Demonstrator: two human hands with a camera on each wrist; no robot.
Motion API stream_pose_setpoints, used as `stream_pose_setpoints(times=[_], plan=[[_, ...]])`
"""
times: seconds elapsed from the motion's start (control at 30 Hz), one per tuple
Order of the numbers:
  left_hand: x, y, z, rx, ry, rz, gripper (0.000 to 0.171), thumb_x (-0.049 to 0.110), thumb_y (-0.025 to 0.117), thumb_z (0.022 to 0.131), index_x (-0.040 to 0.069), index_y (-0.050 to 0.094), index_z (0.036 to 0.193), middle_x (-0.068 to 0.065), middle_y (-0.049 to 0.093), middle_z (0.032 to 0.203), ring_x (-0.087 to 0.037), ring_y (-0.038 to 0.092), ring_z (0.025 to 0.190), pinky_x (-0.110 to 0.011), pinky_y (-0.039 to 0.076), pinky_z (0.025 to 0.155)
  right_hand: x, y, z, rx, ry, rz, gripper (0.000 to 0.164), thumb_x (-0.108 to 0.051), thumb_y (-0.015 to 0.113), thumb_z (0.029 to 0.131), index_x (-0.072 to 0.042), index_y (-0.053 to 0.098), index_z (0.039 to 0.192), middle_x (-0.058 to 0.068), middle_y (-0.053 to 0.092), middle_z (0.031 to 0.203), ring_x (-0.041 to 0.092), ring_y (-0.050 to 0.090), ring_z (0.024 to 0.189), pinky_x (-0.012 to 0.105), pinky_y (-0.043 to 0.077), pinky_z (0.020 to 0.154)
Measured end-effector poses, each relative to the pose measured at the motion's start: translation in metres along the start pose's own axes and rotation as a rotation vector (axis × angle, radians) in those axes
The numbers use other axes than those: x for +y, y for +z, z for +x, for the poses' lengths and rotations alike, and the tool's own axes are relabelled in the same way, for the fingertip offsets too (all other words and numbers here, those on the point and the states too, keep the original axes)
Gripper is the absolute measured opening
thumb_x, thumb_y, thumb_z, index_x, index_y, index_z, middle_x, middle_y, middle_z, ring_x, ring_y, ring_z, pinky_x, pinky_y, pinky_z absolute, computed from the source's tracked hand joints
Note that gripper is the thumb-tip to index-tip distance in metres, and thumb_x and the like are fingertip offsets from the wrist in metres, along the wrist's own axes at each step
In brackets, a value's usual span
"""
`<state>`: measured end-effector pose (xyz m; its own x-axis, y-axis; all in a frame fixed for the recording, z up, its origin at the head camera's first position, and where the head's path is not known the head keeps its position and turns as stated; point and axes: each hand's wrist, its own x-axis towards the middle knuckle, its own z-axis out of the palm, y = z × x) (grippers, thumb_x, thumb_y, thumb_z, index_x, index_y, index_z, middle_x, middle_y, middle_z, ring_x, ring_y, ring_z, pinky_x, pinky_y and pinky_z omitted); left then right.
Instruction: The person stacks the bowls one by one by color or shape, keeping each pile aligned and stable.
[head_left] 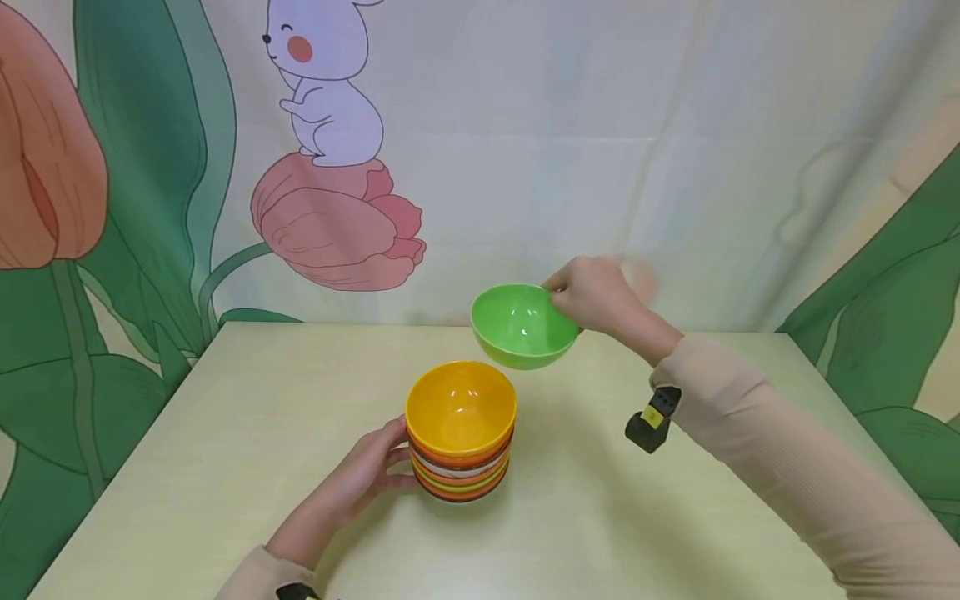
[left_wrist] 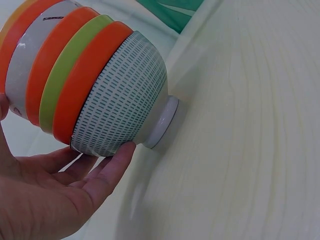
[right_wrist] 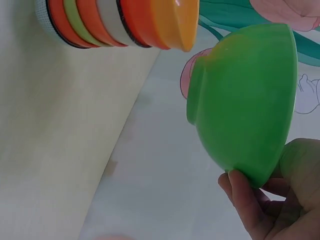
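My right hand (head_left: pixel 596 293) pinches the rim of a light green bowl (head_left: pixel 517 325), thumb and fingers on its right side. The bowl hangs in the air, slightly tilted, behind and to the right of a stack of several bowls. Topmost in that stack is a yellow-orange bowl (head_left: pixel 459 410), its inside bare. Below it show orange, white and green bowls. The lowest is a white bowl with green dashes (left_wrist: pixel 125 95), standing on its foot. From the left, my left hand (head_left: pixel 367 468) rests its extended fingers (left_wrist: pixel 117 167) against the stack's side.
Everything stands on a pale wood-grain table (head_left: pixel 247 417). Behind its far edge hangs a curtain (head_left: pixel 585 167) printed with a white rabbit and tulips. A small black wrist camera (head_left: pixel 651 423) sits on the right sleeve.
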<state>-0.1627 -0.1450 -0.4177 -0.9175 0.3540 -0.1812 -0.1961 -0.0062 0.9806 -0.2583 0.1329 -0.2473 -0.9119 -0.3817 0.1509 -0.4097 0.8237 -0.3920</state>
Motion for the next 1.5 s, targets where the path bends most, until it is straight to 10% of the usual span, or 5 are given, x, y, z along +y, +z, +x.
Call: stream_pose_setpoints(times=[1.5], plan=[[-0.002,-0.003,-0.001,-0.008,0.008,-0.009,0.069,0.058,0.036,0.092,0.007,0.037,0.139,-0.018,0.039,0.139,-0.029,0.049,0.118,-0.044,0.051,0.086,-0.038,0.036,-0.009,-0.12,-0.059,0.13,0.026,-0.006,0.052,0.085,-0.005,0.07,0.104,0.011,0.071,0.086,0.009,0.058,0.043,0.022,0.05,0.044]])
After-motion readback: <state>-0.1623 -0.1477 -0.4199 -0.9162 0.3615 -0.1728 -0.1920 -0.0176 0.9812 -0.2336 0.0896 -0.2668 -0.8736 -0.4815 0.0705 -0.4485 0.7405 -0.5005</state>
